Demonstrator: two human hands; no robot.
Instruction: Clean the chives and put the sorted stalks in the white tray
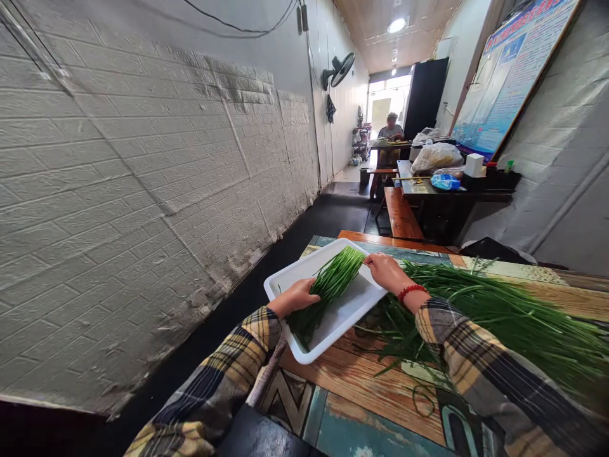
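Plaid sleeves (223,371) frame green stalks (337,277), left hand (295,297) clasped on their side, right hand (387,273) pinching pale ends.

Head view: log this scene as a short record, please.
Bunch: green stalks, lying in the tray
Tray: white, on a patterned table
Left hand: on the bunch's darker part, grip unclear
Right hand: at its pale ends, red bracelet at the wrist
Loose pile: more green stalks, right of the tray
Background: a person at a farther table; fan on the left wall
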